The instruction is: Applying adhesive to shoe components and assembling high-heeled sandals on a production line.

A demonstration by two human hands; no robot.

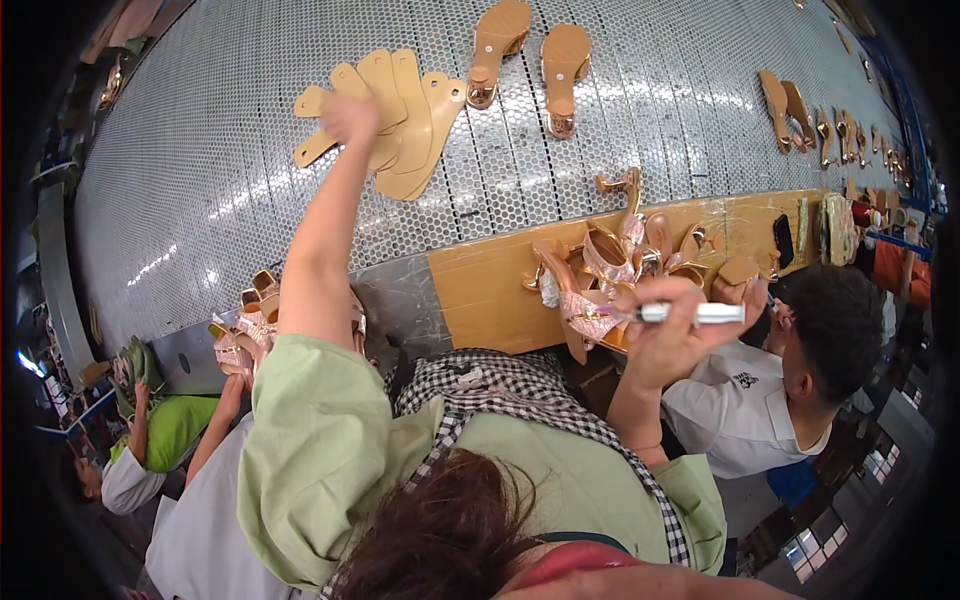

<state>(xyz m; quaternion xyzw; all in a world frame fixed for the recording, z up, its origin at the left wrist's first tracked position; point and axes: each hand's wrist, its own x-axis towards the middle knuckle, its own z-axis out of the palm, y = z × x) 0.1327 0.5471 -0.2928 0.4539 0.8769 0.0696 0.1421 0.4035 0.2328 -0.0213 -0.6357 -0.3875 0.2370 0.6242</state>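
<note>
My left hand [352, 115] is stretched out over a fanned stack of tan insole-shaped pieces [415, 125], each with a small hole near one end. Motion smears its fingers, so their grip is hidden. Closer to my body, my right hand [660, 350] is closed round a white and silver pen [705, 313], its thin tip directed left. Just beyond that hand, a heap of rose-gold heeled sandals [605, 255] lies on a brown board, some on their sides. Two shoes lie sole up beyond the insoles: one sole [498, 40] and another [566, 60] to its right.
A perforated metal conveyor surface [250, 200] stretches ahead, edged by the brown board [480, 295]. More shoes [785, 105] stand in a row at far right. A person in white [740, 400] sits close on my right. Another worker's hand [232, 390] is near sandals [250, 325] at left.
</note>
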